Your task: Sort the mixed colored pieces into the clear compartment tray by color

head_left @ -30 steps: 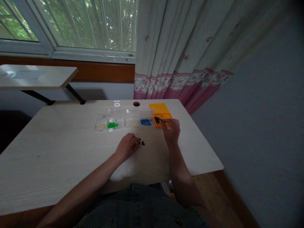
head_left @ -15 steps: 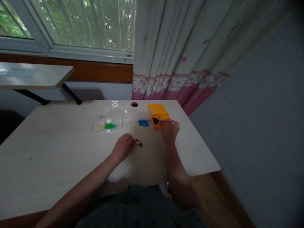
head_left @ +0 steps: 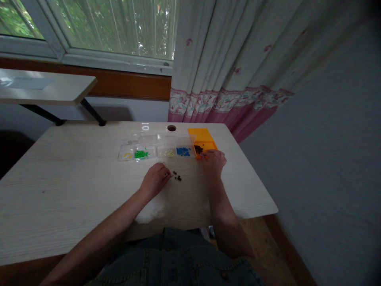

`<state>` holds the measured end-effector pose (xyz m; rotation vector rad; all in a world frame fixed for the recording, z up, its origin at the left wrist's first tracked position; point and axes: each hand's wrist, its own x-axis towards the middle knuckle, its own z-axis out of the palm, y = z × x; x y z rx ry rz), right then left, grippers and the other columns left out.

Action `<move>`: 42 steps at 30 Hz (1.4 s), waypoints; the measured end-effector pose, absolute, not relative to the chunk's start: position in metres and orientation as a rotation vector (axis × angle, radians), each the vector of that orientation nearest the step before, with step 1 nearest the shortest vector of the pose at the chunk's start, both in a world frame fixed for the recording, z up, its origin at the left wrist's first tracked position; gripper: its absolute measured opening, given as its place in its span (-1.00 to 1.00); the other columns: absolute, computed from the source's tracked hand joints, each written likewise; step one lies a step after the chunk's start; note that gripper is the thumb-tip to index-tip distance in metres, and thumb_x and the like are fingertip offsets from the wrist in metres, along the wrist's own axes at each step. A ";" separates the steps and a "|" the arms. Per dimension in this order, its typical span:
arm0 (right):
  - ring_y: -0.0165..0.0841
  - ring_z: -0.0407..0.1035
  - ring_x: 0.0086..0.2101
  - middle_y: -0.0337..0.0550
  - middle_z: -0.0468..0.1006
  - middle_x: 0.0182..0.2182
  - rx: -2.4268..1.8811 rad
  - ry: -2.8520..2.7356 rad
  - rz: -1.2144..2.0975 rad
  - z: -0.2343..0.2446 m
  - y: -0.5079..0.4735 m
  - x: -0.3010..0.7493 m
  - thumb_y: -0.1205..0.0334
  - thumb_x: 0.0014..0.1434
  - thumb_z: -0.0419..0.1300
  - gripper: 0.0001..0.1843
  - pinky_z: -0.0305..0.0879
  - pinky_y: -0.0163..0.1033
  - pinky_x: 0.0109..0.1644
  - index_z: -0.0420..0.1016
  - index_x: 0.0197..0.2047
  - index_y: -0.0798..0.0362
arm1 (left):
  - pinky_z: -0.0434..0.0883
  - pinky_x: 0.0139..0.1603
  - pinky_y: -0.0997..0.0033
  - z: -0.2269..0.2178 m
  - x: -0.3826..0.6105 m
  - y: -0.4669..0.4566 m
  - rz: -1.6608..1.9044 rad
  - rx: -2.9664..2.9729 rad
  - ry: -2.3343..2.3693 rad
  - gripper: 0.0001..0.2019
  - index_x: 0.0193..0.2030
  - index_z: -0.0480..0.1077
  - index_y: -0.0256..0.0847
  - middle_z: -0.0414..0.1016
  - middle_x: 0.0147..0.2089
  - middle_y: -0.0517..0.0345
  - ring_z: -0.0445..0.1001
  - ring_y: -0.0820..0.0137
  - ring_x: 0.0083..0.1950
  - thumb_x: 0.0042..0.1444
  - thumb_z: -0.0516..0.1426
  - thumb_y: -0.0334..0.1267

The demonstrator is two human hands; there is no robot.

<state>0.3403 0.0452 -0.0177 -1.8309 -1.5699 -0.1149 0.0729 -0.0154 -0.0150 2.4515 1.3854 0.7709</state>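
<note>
My left hand (head_left: 154, 180) rests low over the table, thumb and fingertips pinched together. Something tiny and pale may be at the fingertips, too small to name. Just right of them lie several small dark beads (head_left: 179, 178) on the tabletop. My right hand (head_left: 214, 162) is closed over the front of an orange box (head_left: 201, 134), its fingertips beside a heap of dark beads (head_left: 198, 149). What those fingers pinch is too small to make out. Left of the box, clear lidded boxes hold blue pieces (head_left: 183, 151), cream pieces (head_left: 169, 153), green pieces (head_left: 141, 154) and yellow pieces (head_left: 127, 155).
The pale wooden table (head_left: 89, 178) has a round cable hole (head_left: 172, 128) near its back edge. A raised shelf (head_left: 59, 95) on black legs stands at the back left. Behind are a window and a curtain (head_left: 205, 95); a wall (head_left: 312, 139) is on the right.
The camera view has shifted slightly. My right fingertips have moved a little toward the front of the orange box. My left hand keeps its pinch beside the loose dark beads.
</note>
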 end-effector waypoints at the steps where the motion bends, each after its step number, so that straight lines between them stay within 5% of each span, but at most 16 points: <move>1: -0.11 0.18 -0.05 0.01 0.54 -0.17 -1.808 -1.567 -0.120 -0.020 0.046 0.341 0.15 0.17 0.18 -0.79 0.05 0.08 0.05 0.64 -0.34 0.00 | 0.38 -0.11 0.27 -0.015 0.072 -0.015 0.799 2.450 1.383 -0.86 -0.28 0.45 -0.24 0.42 -0.26 0.03 0.38 0.29 -0.17 0.25 0.13 -0.24; 19: -0.15 0.23 -0.06 -0.01 0.55 -0.17 -1.671 -1.552 -0.207 -0.011 0.044 0.335 0.16 0.26 0.09 -0.74 0.12 0.03 0.04 0.62 -0.16 -0.02 | 0.37 -0.11 0.28 -0.011 0.067 -0.016 1.088 2.319 1.394 -0.83 -0.29 0.42 -0.21 0.41 -0.29 0.08 0.37 0.30 -0.17 0.27 0.12 -0.19; 42: -0.30 0.39 -0.13 -0.26 0.61 -0.29 -0.972 -2.140 0.032 -0.002 0.006 0.265 0.03 0.16 0.31 -0.82 0.19 -0.10 0.08 0.62 -0.15 -0.20 | 0.34 -0.10 0.27 -0.005 0.063 -0.017 1.123 2.300 1.446 -0.79 -0.27 0.40 -0.21 0.40 -0.27 0.06 0.34 0.29 -0.16 0.33 0.02 -0.19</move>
